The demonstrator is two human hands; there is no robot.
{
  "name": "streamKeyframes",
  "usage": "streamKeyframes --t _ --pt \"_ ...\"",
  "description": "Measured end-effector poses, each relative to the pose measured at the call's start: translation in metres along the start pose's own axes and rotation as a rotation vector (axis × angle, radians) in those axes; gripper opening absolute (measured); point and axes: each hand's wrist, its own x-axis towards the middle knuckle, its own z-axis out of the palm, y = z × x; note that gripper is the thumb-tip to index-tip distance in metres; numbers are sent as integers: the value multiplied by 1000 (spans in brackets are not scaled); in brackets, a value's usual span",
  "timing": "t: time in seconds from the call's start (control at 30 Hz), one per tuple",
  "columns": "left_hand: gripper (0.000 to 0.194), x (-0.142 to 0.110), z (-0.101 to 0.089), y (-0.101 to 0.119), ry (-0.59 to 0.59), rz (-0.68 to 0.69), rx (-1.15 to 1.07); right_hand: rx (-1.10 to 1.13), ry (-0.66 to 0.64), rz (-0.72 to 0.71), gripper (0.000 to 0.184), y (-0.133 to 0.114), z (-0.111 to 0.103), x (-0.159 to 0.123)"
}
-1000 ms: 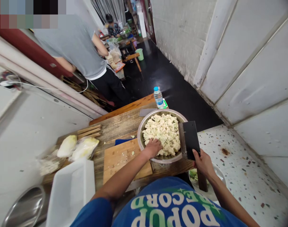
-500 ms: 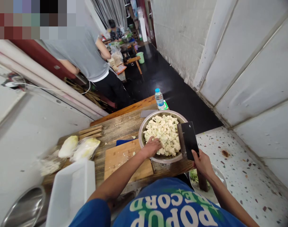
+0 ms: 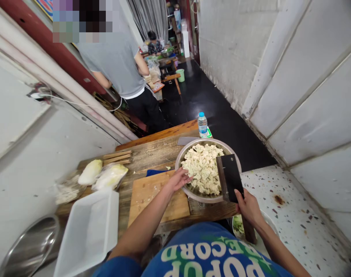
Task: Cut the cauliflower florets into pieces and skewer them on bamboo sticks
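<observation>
A wide metal bowl [image 3: 235,154] heaped with cauliflower florets [image 3: 204,169] stands on the wooden table. My left hand [image 3: 179,179] is at the bowl's left rim, palm partly turned up, fingers apart and holding nothing. In my right hand [image 3: 248,206] is a cleaver [image 3: 231,175], its dark broad blade upright over the bowl's right side. My right fingers wrap around it where blade meets handle, and the wooden handle points down. Left of the bowl lies a wooden cutting board [image 3: 152,196] with small white crumbs on it.
A water bottle [image 3: 202,125] and another flat blade [image 3: 187,141] are behind the bowl. Napa cabbages [image 3: 90,172], a white plastic bin [image 3: 110,219] and a metal basin [image 3: 28,246] are on the left. Below right sits a bowl of green scraps [image 3: 238,225]. A person in grey [image 3: 117,65] stands beyond the table.
My left hand has drawn back from the florets to the bowl's left rim, its palm turning up. The cleaver remains in my right hand by the bowl. The view has shifted slightly.
</observation>
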Motion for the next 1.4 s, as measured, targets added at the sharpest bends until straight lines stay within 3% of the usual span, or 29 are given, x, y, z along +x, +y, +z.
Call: streamKeyframes --t 0.1,0.2,0.3,0.43,0.53,0.7,0.83,0.93,1.03,1.4 --pt "25 -10 -16 0 18 -85 -172 0 -82 -31 33 -11 13 -2" --pt "32 -30 -44 -5 106 -24 -97 -87 -181 -116 34 -23 35 -4" --pt "39 -57 -85 -18 307 77 206 -237 -270 -302 35 -34 65 -6" --pt "36 -84 -140 -43 604 80 654 -484 -419 -518 34 -51 110 -7" --pt "31 -90 -164 -62 699 28 887 -690 -580 -573 34 -62 140 -6" --pt "36 -90 -177 -90 662 72 993 -837 -719 -594 33 -75 171 -7" --pt "52 -93 -187 -103 650 181 950 -846 -747 -570 32 -79 181 -9" --pt "46 -96 -194 -105 611 219 972 -851 -755 -545 32 -78 184 -11" --pt "37 -96 -194 -103 628 182 975 -830 -769 -539 33 -74 188 -11" --pt "35 -94 -184 -98 736 48 960 -801 -801 -503 34 -74 208 -15"
